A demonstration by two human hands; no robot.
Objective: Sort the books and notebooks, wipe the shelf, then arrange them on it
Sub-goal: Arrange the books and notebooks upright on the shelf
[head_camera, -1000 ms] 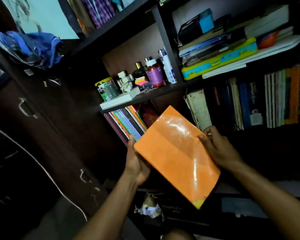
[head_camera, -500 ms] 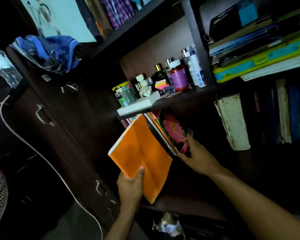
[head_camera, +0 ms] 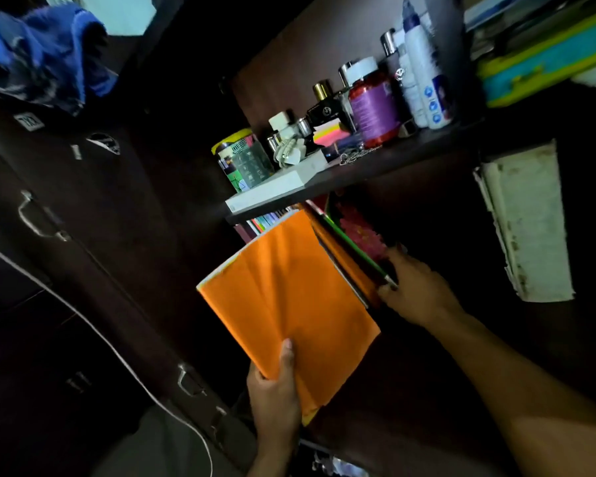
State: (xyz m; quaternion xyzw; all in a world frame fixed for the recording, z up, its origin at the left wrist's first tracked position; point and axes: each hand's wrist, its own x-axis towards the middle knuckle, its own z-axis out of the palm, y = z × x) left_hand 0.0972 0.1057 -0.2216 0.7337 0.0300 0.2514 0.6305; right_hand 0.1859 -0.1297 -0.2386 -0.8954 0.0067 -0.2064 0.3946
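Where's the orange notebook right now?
In the head view, centre frame: the orange notebook is gripped at its lower edge by the left hand, its top entering the leaning notebooks that the right hand touches.

The scene is dimly lit. Light is received from the upper left, where a pale panel [head_camera: 117, 12] is overexposed. Below the orange notebook [head_camera: 289, 304], detail is lost in shadow. Edges are bent by wide-angle distortion; motion blur is slight.

orange notebook [head_camera: 289, 301], pink-flowered book [head_camera: 360, 232], purple-labelled red bottle [head_camera: 375, 110].
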